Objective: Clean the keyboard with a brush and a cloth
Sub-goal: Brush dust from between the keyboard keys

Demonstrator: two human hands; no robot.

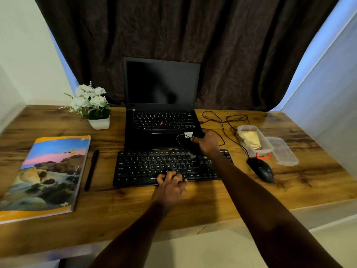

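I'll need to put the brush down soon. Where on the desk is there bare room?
Bare desk: the near strip in front of the keyboard, and the right corner beyond the mouse. Crowded: between laptop and mouse, with cables, a plastic box and a lid.

We see a wooden table (pixel 193 206) with a strong grain. On its left part lies a book (pixel 48 175) with a landscape on the cover, and just beside it lies a black pen (pixel 91 170). Behind them stands a white pot (pixel 99 122) with white flowers. In the middle stands an open laptop (pixel 146 141), with a black keyboard (pixel 146 165) just in front of it. On the right lie a black mouse (pixel 261 170), a thin cable (pixel 222 122) in loops, a clear plastic box (pixel 265 143) and, beside it, a lid (pixel 282 151).
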